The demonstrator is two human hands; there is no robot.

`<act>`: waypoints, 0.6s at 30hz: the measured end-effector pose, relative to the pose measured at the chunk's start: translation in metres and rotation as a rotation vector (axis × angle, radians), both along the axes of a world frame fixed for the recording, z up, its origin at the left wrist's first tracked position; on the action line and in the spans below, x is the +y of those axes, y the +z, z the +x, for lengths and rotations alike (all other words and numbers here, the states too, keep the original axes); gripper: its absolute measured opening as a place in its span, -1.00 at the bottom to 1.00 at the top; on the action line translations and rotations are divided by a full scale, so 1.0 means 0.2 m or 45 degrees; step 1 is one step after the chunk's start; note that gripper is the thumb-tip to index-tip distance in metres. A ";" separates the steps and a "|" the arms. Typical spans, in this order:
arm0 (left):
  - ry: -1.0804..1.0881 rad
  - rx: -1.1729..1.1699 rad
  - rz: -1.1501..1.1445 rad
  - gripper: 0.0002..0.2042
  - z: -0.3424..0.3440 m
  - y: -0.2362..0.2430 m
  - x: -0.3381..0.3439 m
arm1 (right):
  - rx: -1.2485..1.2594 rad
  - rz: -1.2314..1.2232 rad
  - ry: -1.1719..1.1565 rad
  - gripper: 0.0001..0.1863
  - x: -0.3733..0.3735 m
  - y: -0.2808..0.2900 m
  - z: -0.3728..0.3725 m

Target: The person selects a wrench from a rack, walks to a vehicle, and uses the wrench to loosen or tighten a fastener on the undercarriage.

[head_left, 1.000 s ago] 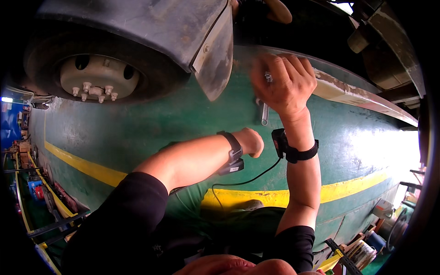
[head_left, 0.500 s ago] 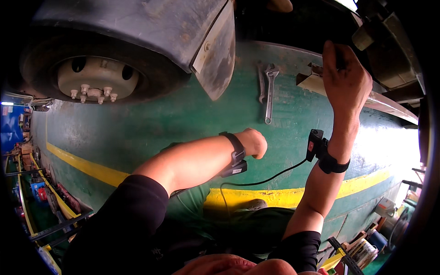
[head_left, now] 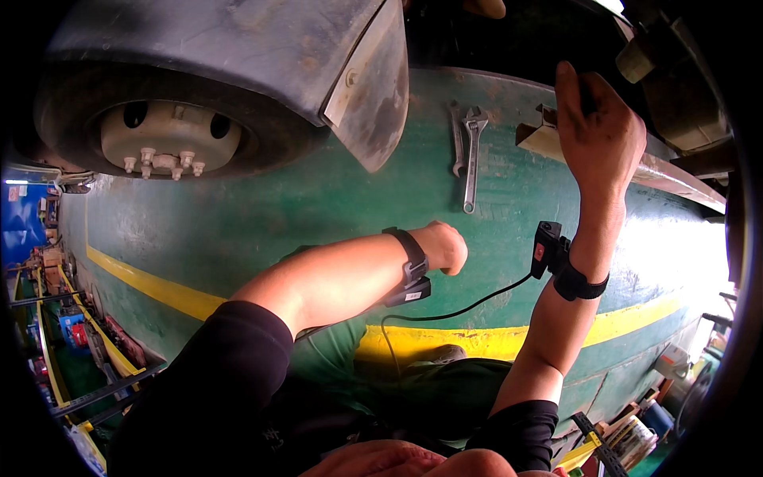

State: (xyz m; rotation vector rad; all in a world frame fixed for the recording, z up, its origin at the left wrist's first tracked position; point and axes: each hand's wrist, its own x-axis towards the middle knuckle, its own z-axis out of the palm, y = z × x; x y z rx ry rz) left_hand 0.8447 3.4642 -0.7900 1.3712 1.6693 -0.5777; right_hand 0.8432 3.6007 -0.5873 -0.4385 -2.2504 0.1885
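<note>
My right hand (head_left: 600, 127) is raised at the right, its fingers curled against the dark underside of the vehicle. Whatever lies between the fingertips is lost in shadow. Just left of that wrist is the end of a rusty metal channel (head_left: 540, 137). My left hand (head_left: 447, 248) hangs over the middle of the green floor, bent down at the wrist with its fingers tucked out of sight. Beyond it on the floor lie an adjustable wrench (head_left: 470, 163) and, alongside, a slimmer spanner (head_left: 457, 139). Neither hand touches these tools.
A vehicle wheel (head_left: 171, 131) with protruding studs sits at upper left under a dark fender (head_left: 214, 40), with a mud flap (head_left: 369, 95) behind it. A black cable (head_left: 469, 312) runs from my right wrist's strapped device (head_left: 548, 250). A yellow line (head_left: 159, 286) crosses the floor.
The view has shifted slightly. My right hand is a little higher, its fingers still curled; my left hand has barely moved. The wrenches lie as before.
</note>
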 end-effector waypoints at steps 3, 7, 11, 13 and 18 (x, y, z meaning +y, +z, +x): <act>0.004 -0.003 0.004 -0.69 0.00 0.00 0.00 | 0.006 0.045 0.016 -0.66 0.00 -0.01 0.00; -0.005 0.033 -0.023 -0.69 0.01 0.02 0.01 | 0.036 0.056 0.018 -0.66 0.01 -0.02 0.00; -0.046 0.076 -0.080 -0.66 0.01 0.02 0.02 | 0.012 0.035 0.011 -0.65 0.00 -0.01 0.00; -0.049 0.081 -0.076 -0.66 0.01 0.02 0.02 | 0.013 0.041 0.014 -0.65 0.00 -0.01 0.00; 0.001 0.018 0.000 -0.68 0.01 0.01 0.00 | 0.021 0.066 0.025 -0.65 0.01 -0.02 0.00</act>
